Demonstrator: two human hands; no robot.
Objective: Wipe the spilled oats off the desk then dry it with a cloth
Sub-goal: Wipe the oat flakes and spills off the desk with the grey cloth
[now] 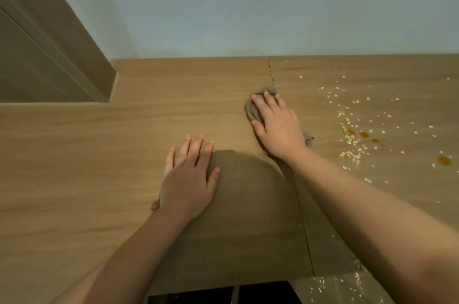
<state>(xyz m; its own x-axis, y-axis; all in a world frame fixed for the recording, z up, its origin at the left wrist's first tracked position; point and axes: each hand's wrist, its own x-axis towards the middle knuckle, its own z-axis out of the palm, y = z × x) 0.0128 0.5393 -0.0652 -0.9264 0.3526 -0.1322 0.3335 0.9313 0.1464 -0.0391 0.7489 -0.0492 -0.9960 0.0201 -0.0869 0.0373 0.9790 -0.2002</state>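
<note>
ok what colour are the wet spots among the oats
The wet spots are amber-brown against the pale oats; seen in the head view.

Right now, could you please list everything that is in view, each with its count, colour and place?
desk: one, light wood, fills the lower part of the view
wall: one, pale blue-grey, behind the desk
panel: one, brown, upper left, beside the desk
oats: many flakes, pale, scattered on the right of the desk
drops: about four, amber, among the oats
cloth: one, grey, under the right hand
scrap: one, grey, by the left wrist; cannot tell what it is
sheet: one, pale and see-through, bottom right, with oats on it
left hand: flat on the desk, fingers straight
right hand: presses on the cloth
</note>
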